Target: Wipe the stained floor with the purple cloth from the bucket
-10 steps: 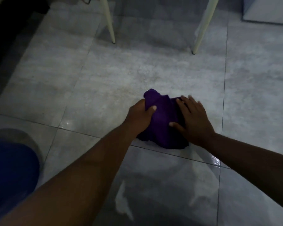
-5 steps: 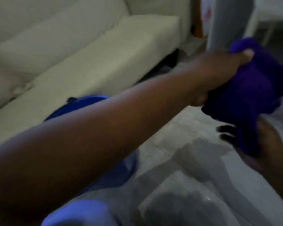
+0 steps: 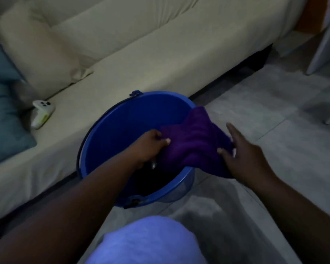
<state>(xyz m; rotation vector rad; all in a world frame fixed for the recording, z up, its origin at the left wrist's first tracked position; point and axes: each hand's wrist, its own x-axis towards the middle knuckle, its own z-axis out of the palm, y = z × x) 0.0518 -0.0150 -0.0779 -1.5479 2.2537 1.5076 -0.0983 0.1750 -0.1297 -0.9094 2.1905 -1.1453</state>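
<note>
The purple cloth (image 3: 194,143) hangs bunched over the right rim of the blue bucket (image 3: 111,130), which stands on the grey tiled floor (image 3: 274,115) against the sofa. My left hand (image 3: 151,147) is inside the bucket's mouth and grips the cloth's left end. My right hand (image 3: 244,155) holds the cloth's right end from outside the rim, thumb pressed on the fabric and the other fingers spread. The bucket's bottom is dark, and what it holds cannot be made out.
A cream sofa (image 3: 141,54) runs along the left and back, with a white game controller (image 3: 42,113) and a teal cushion (image 3: 2,111) on its seat. A pale furniture leg (image 3: 320,48) stands at the right. My knee in light blue cloth (image 3: 147,242) fills the bottom centre.
The cloth was on the floor tiles under both hands a second ago. Both hands lifted it and carried it left, and it now hangs over the bucket's rim.
</note>
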